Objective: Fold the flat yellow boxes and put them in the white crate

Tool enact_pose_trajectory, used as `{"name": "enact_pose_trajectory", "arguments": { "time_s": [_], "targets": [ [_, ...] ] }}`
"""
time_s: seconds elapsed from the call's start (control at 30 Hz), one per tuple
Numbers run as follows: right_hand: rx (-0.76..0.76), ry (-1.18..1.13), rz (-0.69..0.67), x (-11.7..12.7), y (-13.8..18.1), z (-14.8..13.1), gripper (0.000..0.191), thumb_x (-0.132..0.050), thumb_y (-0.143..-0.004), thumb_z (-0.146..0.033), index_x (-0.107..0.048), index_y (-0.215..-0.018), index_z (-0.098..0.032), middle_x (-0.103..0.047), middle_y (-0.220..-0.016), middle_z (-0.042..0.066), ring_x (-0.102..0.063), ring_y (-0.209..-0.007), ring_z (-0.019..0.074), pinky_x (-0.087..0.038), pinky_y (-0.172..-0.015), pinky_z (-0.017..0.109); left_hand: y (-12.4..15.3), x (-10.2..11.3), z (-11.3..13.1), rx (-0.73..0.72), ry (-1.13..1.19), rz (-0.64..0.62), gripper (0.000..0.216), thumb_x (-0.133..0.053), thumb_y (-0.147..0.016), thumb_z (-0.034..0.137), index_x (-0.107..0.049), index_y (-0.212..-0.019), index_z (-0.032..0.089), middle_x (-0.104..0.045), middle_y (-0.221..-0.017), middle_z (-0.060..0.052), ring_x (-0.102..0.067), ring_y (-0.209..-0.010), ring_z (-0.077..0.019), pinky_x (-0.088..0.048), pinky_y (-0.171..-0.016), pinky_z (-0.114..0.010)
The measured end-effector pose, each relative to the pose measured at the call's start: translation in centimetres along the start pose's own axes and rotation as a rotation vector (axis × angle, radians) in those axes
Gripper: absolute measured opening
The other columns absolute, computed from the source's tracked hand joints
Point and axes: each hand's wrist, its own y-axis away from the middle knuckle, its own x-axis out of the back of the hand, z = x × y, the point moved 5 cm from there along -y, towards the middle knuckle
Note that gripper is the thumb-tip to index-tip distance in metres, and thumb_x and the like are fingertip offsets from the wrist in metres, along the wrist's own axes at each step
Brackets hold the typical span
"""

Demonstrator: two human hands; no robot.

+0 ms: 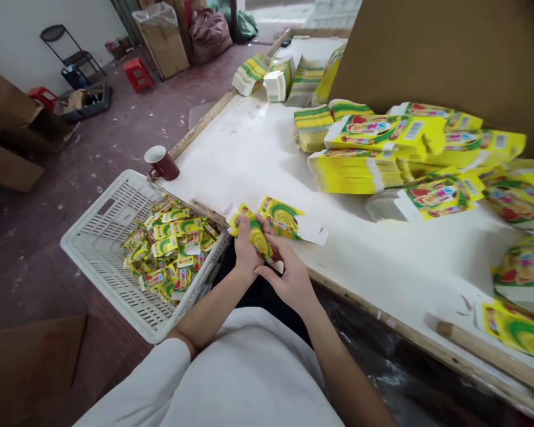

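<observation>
Just over the table's near edge, my left hand (246, 252) grips a small yellow-green printed carton (258, 240), its thumb pressed on the front face. My right hand (291, 276) is around the lower right end of the same carton, fingers along its side and thumb below. Part of the right fingers' contact is hidden. Right behind the hands, a flattened carton (282, 216) of the same print lies on the white table (249, 154), its white flap pointing right. To the left stands a white plastic basket (102, 222) holding many small folded cartons (173, 237).
Stacks of flat cartons (360, 172) lie on the table's right and far sides, by a large cardboard sheet (445, 53). A maroon mug (162, 164) stands at the left table corner. A wooden stick (485, 344) lies near the front edge. Red stools (137, 74) and boxes are on the floor.
</observation>
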Motion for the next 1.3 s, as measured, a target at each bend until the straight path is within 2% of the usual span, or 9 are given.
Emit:
{"name": "enact_pose_trajectory", "arguments": {
  "time_s": [0.17,0.37,0.53,0.7,0.9,0.97,1.07,1.13,1.3],
  "targets": [
    [-0.064,0.002,0.011,0.3,-0.2,1.5,0.061,-0.074,-0.081,-0.049,-0.061,-0.132,-0.019,-0.072,-0.103,0.01,-0.064,-0.078,0.0229,-0.056,-0.073,0.04,0.2,0.8,-1.3,0.042,-0.029,0.048,0.054,-0.058,-0.082,0.072,-0.063,-0.08,0.018,-0.057,-0.067,0.0,-0.061,-0.066,-0.014,-0.053,-0.068,-0.027],
    [-0.169,-0.211,0.188,1.9,0.1,2.3,0.043,-0.071,-0.084,-0.039,-0.068,-0.123,-0.023,-0.072,-0.116,0.009,-0.068,-0.095,0.0241,-0.056,-0.084,0.04,0.9,0.2,-1.4,0.025,-0.119,-0.121,0.071,-0.057,-0.072,0.084,-0.069,-0.096,0.018,-0.071,-0.093,-0.008,-0.068,-0.098,-0.0253,-0.057,-0.085,-0.038],
    [-0.161,-0.232,0.322,3.4,0.0,1.7,0.022,-0.068,-0.086,-0.038,-0.074,-0.102,-0.024,-0.073,-0.095,0.004,-0.067,-0.09,0.0227,-0.056,-0.084,0.04,0.6,1.1,-1.0,-0.128,-0.323,-0.122,0.037,-0.078,-0.076,0.052,-0.071,-0.09,0.019,-0.074,-0.088,-0.002,-0.07,-0.086,-0.0176,-0.056,-0.085,-0.031],
    [-0.091,-0.121,0.381,4.5,-0.1,1.3,0.012,-0.066,-0.087,-0.034,-0.075,-0.088,-0.025,-0.066,-0.079,0.002,-0.061,-0.074,0.0194,-0.053,-0.069,0.035,0.3,1.4,-1.0,-0.125,-0.336,-0.137,0.033,-0.08,-0.074,0.048,-0.073,-0.083,0.017,-0.076,-0.082,-0.003,-0.072,-0.084,-0.0197,-0.057,-0.084,-0.033],
    [0.157,0.4,0.219,7.5,-0.4,-1.1,0.029,-0.056,-0.094,-0.019,-0.077,-0.108,-0.034,-0.07,-0.087,0.004,-0.061,-0.086,0.0216,-0.051,-0.08,0.04,-0.6,0.2,4.4,-0.104,-0.634,-0.49,0.067,-0.065,-0.079,0.068,-0.062,-0.129,0.023,-0.068,-0.128,-0.012,-0.064,-0.119,-0.0289,-0.048,-0.105,-0.045],
    [0.258,0.514,0.119,7.7,-0.5,-1.9,0.033,-0.054,-0.096,-0.017,-0.077,-0.109,-0.037,-0.074,-0.09,0.004,-0.062,-0.088,0.0223,-0.05,-0.084,0.043,-0.5,-0.5,5.3,-0.133,-0.908,-0.654,0.081,-0.077,-0.069,0.064,-0.057,-0.135,0.022,-0.065,-0.133,-0.014,-0.059,-0.126,-0.0335,-0.042,-0.111,-0.049],
    [0.337,0.502,0.081,7.4,-0.3,-2.4,0.028,-0.057,-0.096,-0.022,-0.076,-0.11,-0.038,-0.077,-0.099,0.003,-0.064,-0.091,0.0228,-0.052,-0.086,0.044,0.3,-1.4,3.9,-0.191,-1.25,-0.816,0.101,-0.094,-0.051,0.046,-0.051,-0.139,0.021,-0.061,-0.138,-0.016,-0.054,-0.131,-0.0396,-0.039,-0.113,-0.054],
    [0.317,0.462,0.211,7.1,0.0,-2.2,0.029,-0.057,-0.096,-0.022,-0.073,-0.114,-0.038,-0.076,-0.108,0.003,-0.066,-0.097,0.0233,-0.054,-0.09,0.045,0.7,-1.5,2.3,-0.251,-1.336,-0.778,0.093,-0.091,-0.058,0.036,-0.049,-0.14,0.021,-0.06,-0.137,-0.016,-0.056,-0.128,-0.0385,-0.043,-0.11,-0.053],
    [0.241,0.331,0.608,5.4,1.7,-1.8,0.029,-0.055,-0.095,-0.018,-0.069,-0.115,-0.035,-0.074,-0.106,0.006,-0.069,-0.099,0.0245,-0.057,-0.09,0.046,1.0,-0.4,0.2,-0.343,-1.364,-0.386,0.086,-0.083,-0.066,0.028,-0.042,-0.14,0.02,-0.064,-0.125,-0.015,-0.063,-0.116,-0.0357,-0.05,-0.099,-0.05]
  ]
}}
